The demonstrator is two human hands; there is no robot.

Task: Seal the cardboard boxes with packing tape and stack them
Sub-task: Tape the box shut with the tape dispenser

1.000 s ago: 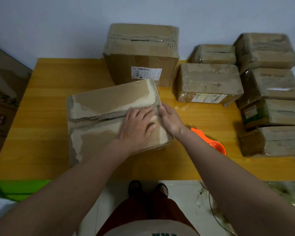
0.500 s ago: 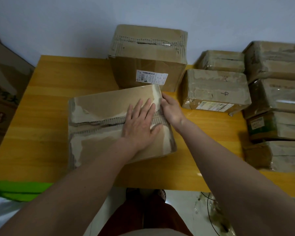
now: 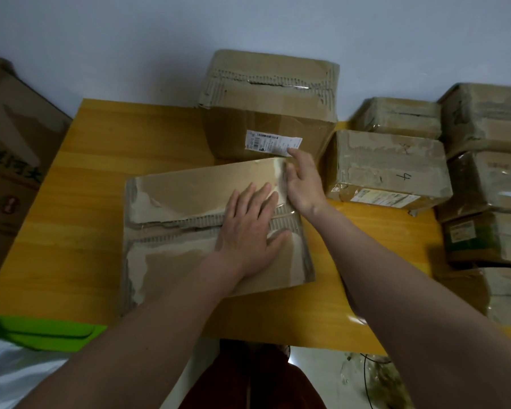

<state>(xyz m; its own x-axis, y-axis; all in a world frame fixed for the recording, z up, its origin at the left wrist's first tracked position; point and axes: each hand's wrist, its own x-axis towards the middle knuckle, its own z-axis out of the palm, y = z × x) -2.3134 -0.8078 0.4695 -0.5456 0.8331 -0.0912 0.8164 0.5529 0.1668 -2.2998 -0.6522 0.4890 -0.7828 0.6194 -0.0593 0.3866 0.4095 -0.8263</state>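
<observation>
- Cardboard is being worked on: the box (image 3: 216, 231) lies at the table's (image 3: 80, 231) centre, near the front edge, its middle seam already covered by glossy tape (image 3: 171, 224).
- Sealing is judged to be in its last stage, with the tape being smoothed down at the 3 o'clock end of the box.
- The left hand (image 3: 248, 231) is laid flat on the lid, fingers straight and slightly spread, pressing over the seam; nothing is held.
- The right hand (image 3: 304, 184) is set against the box's 2 o'clock corner, fingers nearly straight, touching the edge; no grip is seen.
- Next, a two-handed lift is judged to be called for, towards the stack (image 3: 490, 172) at 3 o'clock.
- A big box (image 3: 266, 113) stands at 12 o'clock.
</observation>
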